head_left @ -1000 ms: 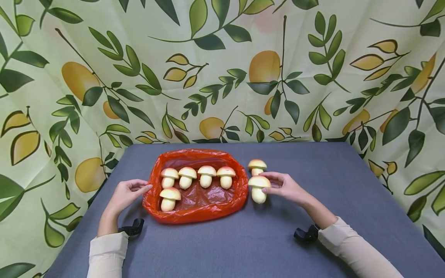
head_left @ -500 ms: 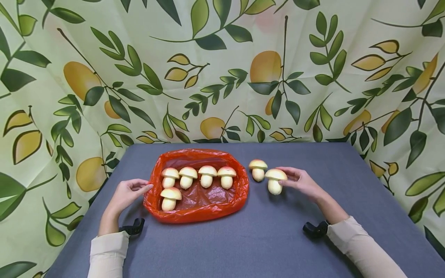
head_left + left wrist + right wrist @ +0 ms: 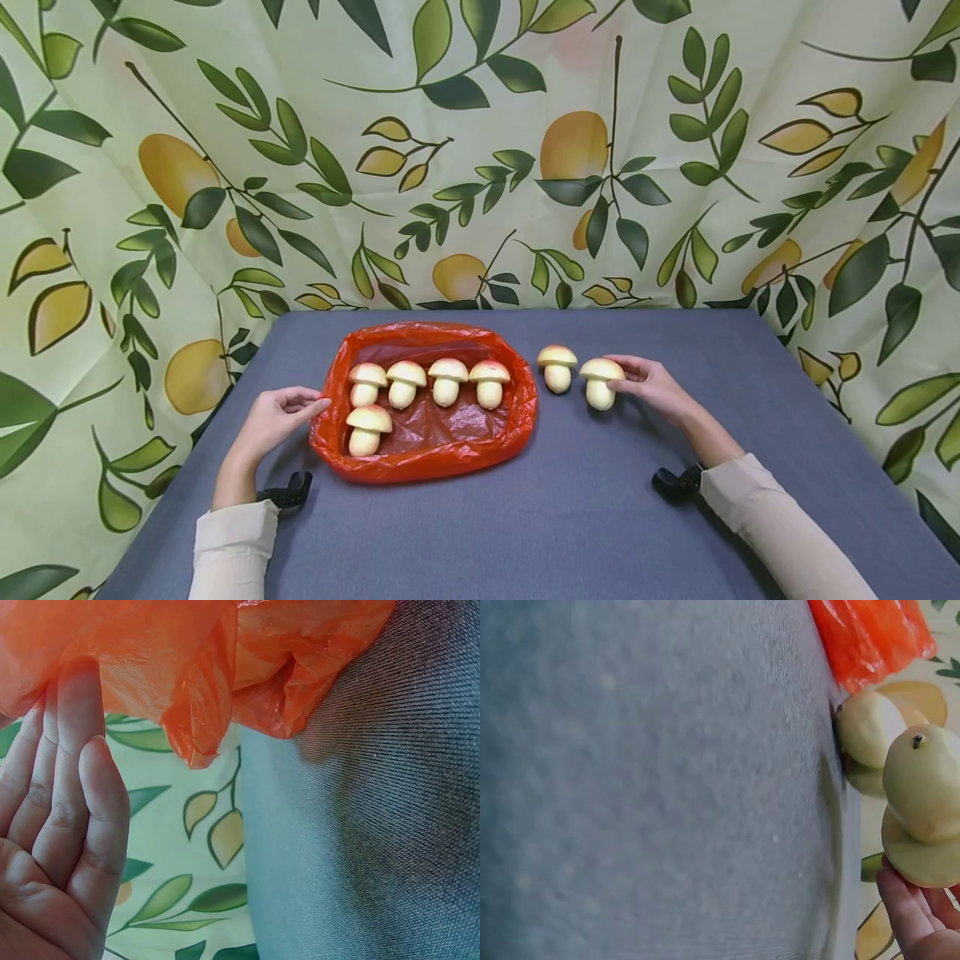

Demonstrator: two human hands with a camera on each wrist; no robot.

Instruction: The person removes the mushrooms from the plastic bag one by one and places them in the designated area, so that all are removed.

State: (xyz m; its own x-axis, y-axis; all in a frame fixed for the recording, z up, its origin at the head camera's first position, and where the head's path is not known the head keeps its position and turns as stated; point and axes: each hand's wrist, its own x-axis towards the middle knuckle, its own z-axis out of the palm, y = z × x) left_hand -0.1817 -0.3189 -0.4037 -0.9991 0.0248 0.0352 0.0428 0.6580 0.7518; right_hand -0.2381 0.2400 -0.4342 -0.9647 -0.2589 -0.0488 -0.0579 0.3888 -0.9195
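My right hand [image 3: 651,387] pinches a model mushroom [image 3: 602,383] between thumb and fingers, just right of a second mushroom [image 3: 557,368] that stands on the table. In the right wrist view the held mushroom [image 3: 924,784] shows its pale stem end with a small dark spot. My left hand [image 3: 277,421] is at the left side of a basin-shaped container lined with a red plastic bag [image 3: 420,469]. In the left wrist view its fingers [image 3: 67,757] are extended, with the tips against the bag [image 3: 157,660]. Several mushrooms [image 3: 446,382] stand in the container, most in a back row, one front left.
The grey-blue cloth-covered table [image 3: 480,533] stretches in front of the container and to the right. A fabric backdrop [image 3: 480,150] with leaves and fruit rises behind and at both sides. Each wrist wears a black band [image 3: 288,492] with a camera.
My right hand has moved right and slightly back with its mushroom, away from the container's right rim, uncovering the standing mushroom. My left hand has stayed in place.
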